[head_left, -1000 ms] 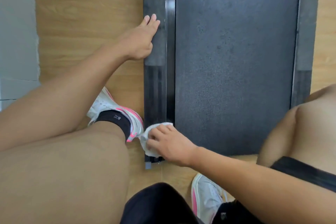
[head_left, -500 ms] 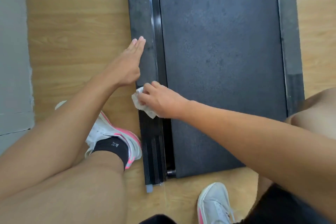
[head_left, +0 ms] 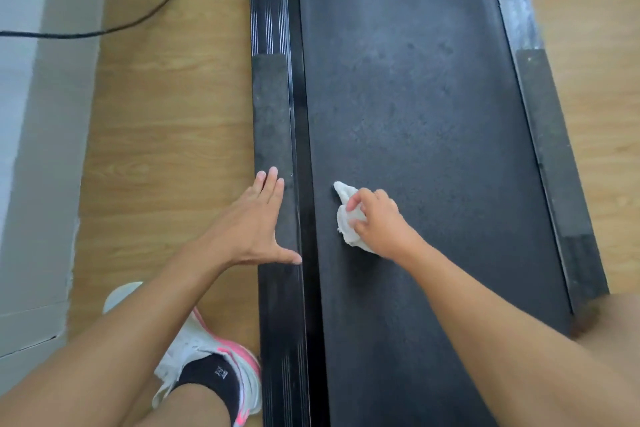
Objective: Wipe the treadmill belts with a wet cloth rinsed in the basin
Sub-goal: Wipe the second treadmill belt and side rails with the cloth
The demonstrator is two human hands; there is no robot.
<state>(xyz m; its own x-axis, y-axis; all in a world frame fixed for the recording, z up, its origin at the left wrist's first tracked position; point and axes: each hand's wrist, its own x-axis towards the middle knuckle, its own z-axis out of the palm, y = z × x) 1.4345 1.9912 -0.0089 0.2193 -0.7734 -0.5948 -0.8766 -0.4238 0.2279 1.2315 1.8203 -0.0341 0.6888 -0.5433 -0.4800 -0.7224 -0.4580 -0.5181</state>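
White cloth [head_left: 349, 218], bunched in the right hand [head_left: 381, 224], lies on the treadmill belt [head_left: 433, 149] near its left edge. Left hand [head_left: 258, 222], fingers spread, braces on the side rail [head_left: 273, 114]. Best pressed flat, stroking lengthwise in overlapping passes.

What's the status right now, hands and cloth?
Right hand gripping white cloth, pressed on treadmill belt. Left hand open, flat on left side rail. Belt ahead unobstructed; basin not in view.

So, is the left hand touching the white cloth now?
Apart. The head view shows the left hand flat on the side rail, with a black strip between it and the cloth.
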